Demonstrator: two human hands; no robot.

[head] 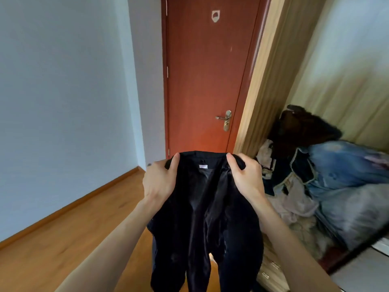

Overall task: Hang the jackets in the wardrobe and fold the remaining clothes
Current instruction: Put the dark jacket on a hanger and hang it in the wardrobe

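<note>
Item: black jacket point(202, 207), held up in front of the red door point(208, 81), lining facing the wearer, likely spread for hanging. Left hand point(160, 180) and right hand point(245, 175): fingers pinch the 2 shoulders, forearms extended. Clothes pile point(315, 182): right of door, inside wardrobe point(273, 70).

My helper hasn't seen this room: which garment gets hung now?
In front of the red-brown door, the left hand and right hand hold up a black jacket. Unlike the heap in the wardrobe, it hangs open, its shiny lining showing.
</note>
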